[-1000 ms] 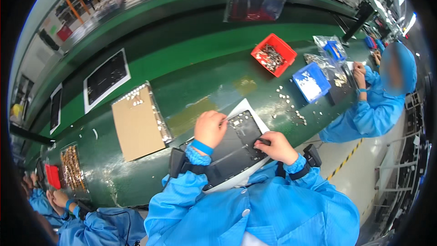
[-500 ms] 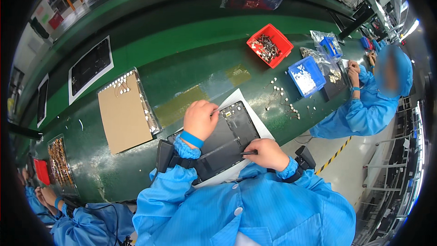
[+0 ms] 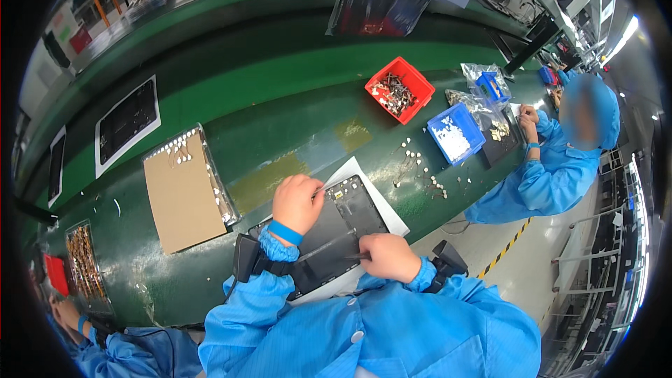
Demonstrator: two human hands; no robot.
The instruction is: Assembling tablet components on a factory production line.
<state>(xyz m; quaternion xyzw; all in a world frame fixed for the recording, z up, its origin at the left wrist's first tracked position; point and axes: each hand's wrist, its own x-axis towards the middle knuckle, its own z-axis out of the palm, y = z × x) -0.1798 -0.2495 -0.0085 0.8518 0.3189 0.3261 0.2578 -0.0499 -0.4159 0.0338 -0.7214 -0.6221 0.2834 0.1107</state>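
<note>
A flat black device housing (image 3: 339,227) with small parts along its far edge lies on a white sheet (image 3: 385,210) in front of me. My left hand (image 3: 297,203) is over its far left side, fingers pinched on a thin, light-coloured tool (image 3: 320,190); its exact kind is unclear. Closed over the near right part of the housing, my right hand (image 3: 390,257) grips a slim dark tool (image 3: 357,257) pointing left. Most of that tool is hidden by the fingers.
Beyond are a red bin (image 3: 400,91) of small wired parts, a blue bin (image 3: 455,133) of white pieces and loose wired parts (image 3: 420,168). A brown board (image 3: 185,196) lies left. Co-workers sit at right (image 3: 560,161) and lower left (image 3: 133,350).
The whole view has shifted, so the bench appears lower and farther left. My right hand with the dark tool has moved slightly left over the housing. My left hand keeps its place.
</note>
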